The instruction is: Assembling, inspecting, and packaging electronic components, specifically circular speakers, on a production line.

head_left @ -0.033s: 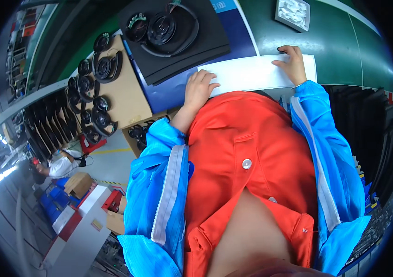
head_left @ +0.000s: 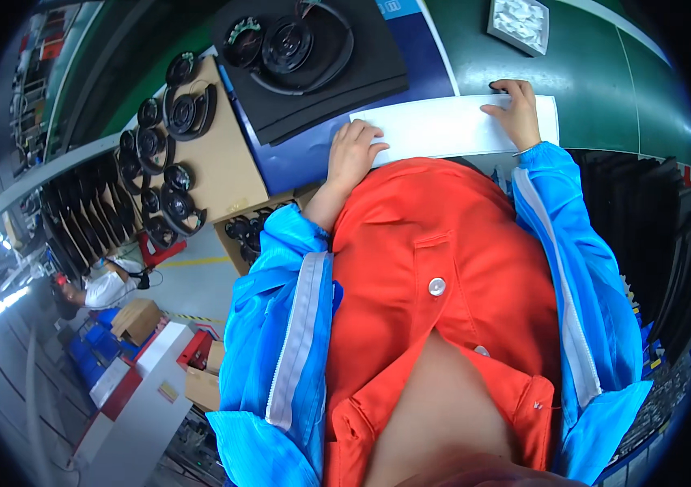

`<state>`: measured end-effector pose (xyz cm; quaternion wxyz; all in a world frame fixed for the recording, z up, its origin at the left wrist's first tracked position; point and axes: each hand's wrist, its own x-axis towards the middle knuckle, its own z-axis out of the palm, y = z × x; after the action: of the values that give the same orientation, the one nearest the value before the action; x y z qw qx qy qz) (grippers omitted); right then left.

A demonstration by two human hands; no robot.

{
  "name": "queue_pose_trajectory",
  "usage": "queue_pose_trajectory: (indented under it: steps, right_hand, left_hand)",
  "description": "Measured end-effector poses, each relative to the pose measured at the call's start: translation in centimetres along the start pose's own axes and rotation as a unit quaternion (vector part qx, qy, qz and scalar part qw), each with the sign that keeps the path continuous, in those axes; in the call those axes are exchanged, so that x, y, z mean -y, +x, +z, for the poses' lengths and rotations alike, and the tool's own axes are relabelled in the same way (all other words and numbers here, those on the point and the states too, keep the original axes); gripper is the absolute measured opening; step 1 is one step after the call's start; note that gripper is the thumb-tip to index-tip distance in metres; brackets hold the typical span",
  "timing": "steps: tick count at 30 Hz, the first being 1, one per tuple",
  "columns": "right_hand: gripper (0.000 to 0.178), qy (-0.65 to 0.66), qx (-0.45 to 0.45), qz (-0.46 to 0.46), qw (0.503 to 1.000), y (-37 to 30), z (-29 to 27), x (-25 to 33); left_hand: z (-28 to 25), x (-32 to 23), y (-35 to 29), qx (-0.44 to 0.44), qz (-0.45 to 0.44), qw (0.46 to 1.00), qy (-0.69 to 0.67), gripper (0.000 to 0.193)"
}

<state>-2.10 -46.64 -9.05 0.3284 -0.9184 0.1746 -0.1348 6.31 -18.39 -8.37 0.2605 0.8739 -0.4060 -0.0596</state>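
A long white strip (head_left: pixel 451 128) lies flat across the front of the workbench, close against my red shirt. My left hand (head_left: pixel 353 150) rests on its left end, fingers bent loosely and thumb stretched apart. Over the right part of the strip is my right hand (head_left: pixel 517 120), its fingers curled round a small dark piece (head_left: pixel 499 88) at the fingertips. The thumb sits lower, apart from the index finger. Most of the dark piece is hidden, so its kind does not show.
Black headphones (head_left: pixel 288 49) with exposed parts lie on stacked dark foam sheets (head_left: pixel 321 109) ahead left. Several more headphones (head_left: pixel 187 114) sit on a cardboard surface (head_left: pixel 236 166) at left. A box of small white pieces (head_left: pixel 518 26) stands far right on the green bench (head_left: pixel 585 81).
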Motion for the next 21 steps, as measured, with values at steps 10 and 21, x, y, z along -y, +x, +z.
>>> queue_pose_trajectory:
  steps: [10, 21]
  right_hand:
    - [0.018, 0.155, 0.204, 0.0, 0.967, -1.3, 4.4, 5.1]
    - [0.018, 0.114, 0.242, 0.001, 0.964, -1.1, 4.7, 6.1]
  left_hand:
    - [0.0, 0.4, -1.9, -0.057, -0.02, 0.997, -0.045, 0.019]
    - [-1.5, -0.1, -2.4, 0.015, -0.125, 0.992, -0.022, 0.03]
